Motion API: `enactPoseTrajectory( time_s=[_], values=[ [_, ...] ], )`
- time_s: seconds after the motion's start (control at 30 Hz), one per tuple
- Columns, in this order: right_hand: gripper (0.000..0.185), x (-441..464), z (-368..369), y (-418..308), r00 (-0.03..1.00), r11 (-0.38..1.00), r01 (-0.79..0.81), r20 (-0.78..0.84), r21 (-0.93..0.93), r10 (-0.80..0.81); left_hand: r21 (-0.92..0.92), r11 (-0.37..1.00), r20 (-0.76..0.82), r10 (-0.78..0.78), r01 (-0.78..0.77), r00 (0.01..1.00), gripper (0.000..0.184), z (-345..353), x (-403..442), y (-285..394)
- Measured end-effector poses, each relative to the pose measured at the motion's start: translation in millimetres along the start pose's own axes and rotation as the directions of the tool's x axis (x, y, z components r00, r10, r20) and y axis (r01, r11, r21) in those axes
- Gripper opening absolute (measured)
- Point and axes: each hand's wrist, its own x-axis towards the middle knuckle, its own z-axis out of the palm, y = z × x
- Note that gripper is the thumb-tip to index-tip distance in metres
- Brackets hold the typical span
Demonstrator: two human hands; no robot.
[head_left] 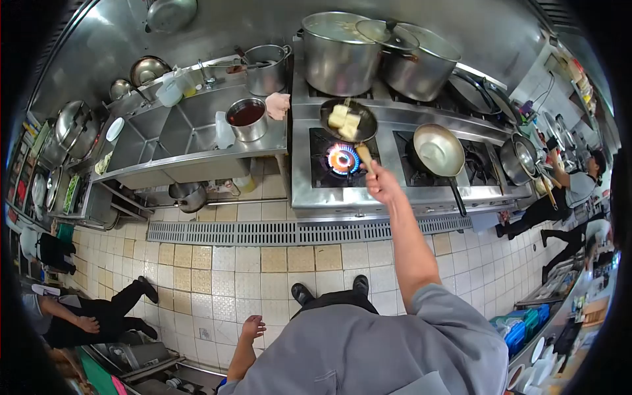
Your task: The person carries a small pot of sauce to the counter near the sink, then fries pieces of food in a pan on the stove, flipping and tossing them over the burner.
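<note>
My right hand (381,184) is closed around the wooden handle (363,157) of a small dark frying pan (329,117). Several pale yellow blocks (345,122), of a kind I cannot make out, lie in the pan or just over it. The pan is held off the stove, behind a lit burner (343,159) with blue and orange flame. Low at my left side, away from the counter, hangs my left hand (253,328), holding nothing, fingers loosely apart. Right of the burner, a larger frying pan (437,151) sits on the stove, handle toward me.
Large stockpots (339,62) stand at the back of the stove. A pot of dark red liquid (247,120) and a pink cloth (278,105) are beside the sink (191,125). A floor grate (263,234) crosses before me. Co-workers stand left (85,316) and right (576,191).
</note>
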Motion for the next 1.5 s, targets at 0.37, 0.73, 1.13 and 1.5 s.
enactPoseTrajectory(
  time_s=[0.37, 0.73, 1.13, 1.5],
  values=[
    [0.032, -41, -28, 92, 0.969, 0.988, -0.156, -0.191, 0.023, 0.157, 0.085, 0.996, 0.024, -0.01, 0.008, 1.0, 0.035, -11, -22, -18],
    [0.029, -44, -38, 90, 0.975, 0.989, -0.051, -0.221, -0.139, 0.019, 0.203, 0.97, -0.025, 0.145, -0.137, 0.989, 0.033, 55, -7, 57],
    [0.039, 15, -108, 111, 0.978, 0.985, -0.165, -0.121, 0.043, 0.169, 0.141, 0.976, -0.015, 0.168, -0.164, 0.986, 0.032, 177, -45, 15],
    [0.022, 19, -93, 84, 0.991, 0.991, -0.135, 0.01, 0.015, 0.134, 0.44, 0.849, 0.076, 0.291, -0.294, 0.954, 0.033, 180, -60, -55]
  ],
)
